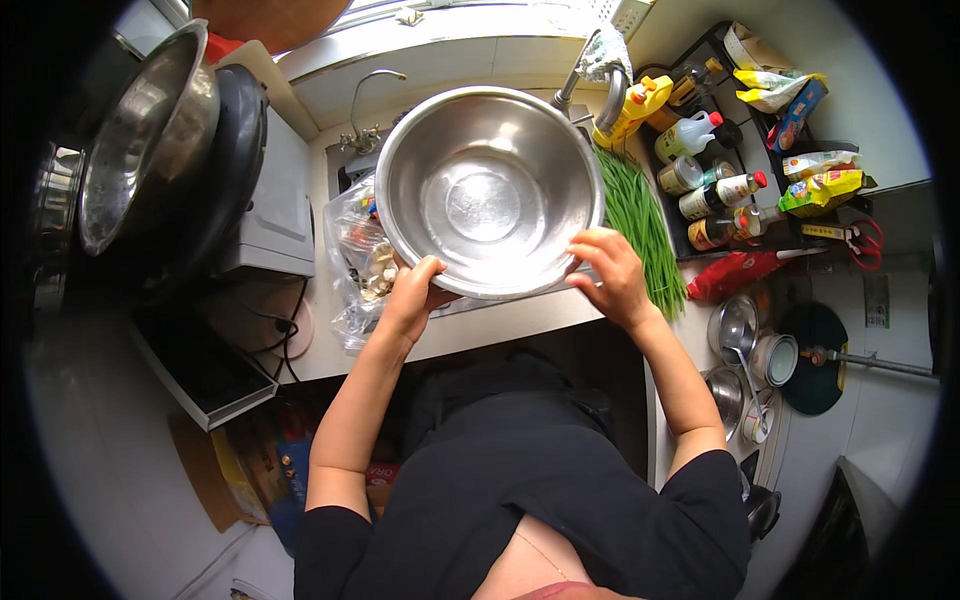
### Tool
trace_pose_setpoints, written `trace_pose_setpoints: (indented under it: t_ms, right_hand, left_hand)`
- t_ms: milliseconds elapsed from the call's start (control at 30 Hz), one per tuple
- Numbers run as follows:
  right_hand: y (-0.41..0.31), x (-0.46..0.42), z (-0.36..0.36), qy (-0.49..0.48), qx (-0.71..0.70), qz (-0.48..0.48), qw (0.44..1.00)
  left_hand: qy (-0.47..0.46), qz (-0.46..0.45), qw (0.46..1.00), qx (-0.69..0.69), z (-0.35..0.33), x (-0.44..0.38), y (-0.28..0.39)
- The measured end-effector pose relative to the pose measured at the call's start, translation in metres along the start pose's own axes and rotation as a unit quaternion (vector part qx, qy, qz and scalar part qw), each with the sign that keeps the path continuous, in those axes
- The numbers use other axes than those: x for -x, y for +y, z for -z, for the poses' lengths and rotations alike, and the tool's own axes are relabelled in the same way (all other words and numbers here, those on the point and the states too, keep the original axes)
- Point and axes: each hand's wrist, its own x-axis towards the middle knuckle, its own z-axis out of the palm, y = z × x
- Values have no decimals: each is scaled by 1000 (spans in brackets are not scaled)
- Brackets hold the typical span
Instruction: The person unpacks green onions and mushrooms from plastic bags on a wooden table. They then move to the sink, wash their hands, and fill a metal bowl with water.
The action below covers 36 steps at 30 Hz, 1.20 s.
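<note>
A large stainless steel basin (491,199) is held over the sink area, its open top facing me. Only bright reflections show inside it. My left hand (417,291) grips the near-left rim, thumb on top and the other fingers hidden beneath. At the near-right rim, the fingertips and thumb of my right hand (611,274) pinch the edge lightly. Beside the basin on the right lies a bunch of long green stalks (637,232). To its left is a clear plastic bag (349,262) with garlic-like bulbs (379,277), partly covered by the basin.
A small tap (364,139) and a grey faucet with a cloth (606,56) rise behind the basin. Bottles and jars (712,195) crowd a rack at right, near a yellow jug (637,109). A white appliance (274,202) and another metal basin (142,135) stand left.
</note>
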Motion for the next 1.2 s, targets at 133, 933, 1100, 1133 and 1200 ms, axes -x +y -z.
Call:
trace_pose_setpoints:
  t_ms: [133,933,1100,1133,1200]
  right_hand:
    - [66,17,-9,94,-91,-138,982]
    - [389,-74,-163,4,-72,-225,972]
    - [378,-86,-167,-112,-35,-283,952]
    - [372,-89,-165,-114,-23,-296,948]
    - [369,-91,-161,-116,-13,-313,943]
  left_hand:
    - [42,9,999,10,-34,-11,-26]
    - [105,63,987,106,-66,-122,-124]
    - [139,54,981,125,-67,-126,-128]
    - [161,56,977,129,-71,-125,-126]
    - [178,60,973,133,-72,-125,-125]
